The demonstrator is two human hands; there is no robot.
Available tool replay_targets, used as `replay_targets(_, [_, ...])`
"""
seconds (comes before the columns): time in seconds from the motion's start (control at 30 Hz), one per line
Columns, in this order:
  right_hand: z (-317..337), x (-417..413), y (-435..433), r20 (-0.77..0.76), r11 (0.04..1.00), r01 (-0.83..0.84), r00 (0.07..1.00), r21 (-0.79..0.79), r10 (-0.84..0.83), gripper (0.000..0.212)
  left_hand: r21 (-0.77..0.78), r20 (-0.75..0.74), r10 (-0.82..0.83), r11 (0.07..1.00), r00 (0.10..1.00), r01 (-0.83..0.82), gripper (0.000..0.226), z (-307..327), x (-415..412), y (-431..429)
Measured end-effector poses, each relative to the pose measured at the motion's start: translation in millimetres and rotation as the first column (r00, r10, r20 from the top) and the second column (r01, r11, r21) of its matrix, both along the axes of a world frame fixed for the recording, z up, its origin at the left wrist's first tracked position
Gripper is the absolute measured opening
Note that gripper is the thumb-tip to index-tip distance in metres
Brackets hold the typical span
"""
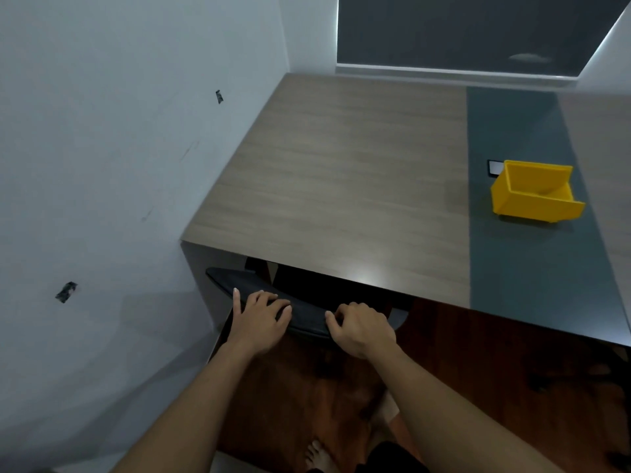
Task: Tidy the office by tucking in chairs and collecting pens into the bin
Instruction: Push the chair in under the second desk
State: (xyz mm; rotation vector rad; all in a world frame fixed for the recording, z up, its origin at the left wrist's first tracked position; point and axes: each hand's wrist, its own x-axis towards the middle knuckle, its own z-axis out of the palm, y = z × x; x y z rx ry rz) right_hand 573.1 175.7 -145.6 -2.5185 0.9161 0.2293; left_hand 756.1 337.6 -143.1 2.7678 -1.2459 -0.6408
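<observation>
A black chair (307, 314) stands at the near edge of the wooden table (341, 172), its seat hidden under the tabletop. Only the curved top of its backrest shows. My left hand (261, 315) lies on that top edge with fingers spread over it. My right hand (362, 327) curls around the same edge a little to the right. A yellow bin (532, 196) sits on the table's dark green strip at the right, and it looks empty. No pen is visible.
A white wall (102, 165) runs close along the table's left side. A small dark flat object (495, 167) lies just behind the bin. Dark reddish floor (478, 387) spreads under and in front of the table. A bare foot (317, 455) shows at the bottom.
</observation>
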Motion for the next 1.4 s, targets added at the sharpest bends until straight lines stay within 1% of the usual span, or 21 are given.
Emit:
replay_targets(0.23, [-3.0,26.0,-14.3,0.021,1.000,-0.008,1.000,-0.001,0.008,0.072,0.008,0.009,0.038,0.999,0.999,-0.038,0.051,2.7,22.9,-15.0])
replay_targets(0.57, [-8.9,61.7,-26.9,0.018,1.000,0.003,1.000,0.013,-0.003,0.068,0.035,0.006,0.044,0.998,0.999,-0.045,0.049,-0.1,64.4,-35.7])
replay_targets(0.8, [-11.1,62.3,-31.6,0.055,0.999,-0.019,0.998,-0.048,0.021,0.062,0.047,0.037,0.057,0.997,0.998,-0.058,0.051,-2.7,64.8,-44.0])
replay_targets(0.9, [-9.0,57.0,-40.0,0.065,0.996,-0.037,0.997,-0.075,0.042,0.059,0.026,0.045,0.054,0.998,0.998,-0.055,0.053,-2.0,56.2,-47.5])
replay_targets(0.97, [-7.4,50.3,-50.4,0.067,0.993,-0.031,0.997,-0.114,0.039,0.058,-0.016,0.047,0.035,0.999,0.998,-0.035,0.053,-3.1,47.0,-50.7])
replay_targets(1.13, [-6.7,36.7,-75.1,0.005,0.985,0.020,1.000,-0.171,-0.019,0.065,-0.123,0.024,0.004,0.992,1.000,-0.001,0.052,-4.6,22.1,-55.8])
replay_targets(1.33, [-0.1,29.3,-65.8,-0.020,0.992,0.055,0.998,-0.114,-0.058,0.073,-0.129,0.018,0.001,0.992,1.000,0.001,0.056,0.4,12.6,-54.2])
replay_targets(1.4, [6.1,18.2,-72.5,-0.027,0.995,0.072,0.997,-0.071,-0.074,0.079,-0.170,-0.010,-0.006,0.985,1.000,0.004,0.054,6.3,9.0,-56.2])
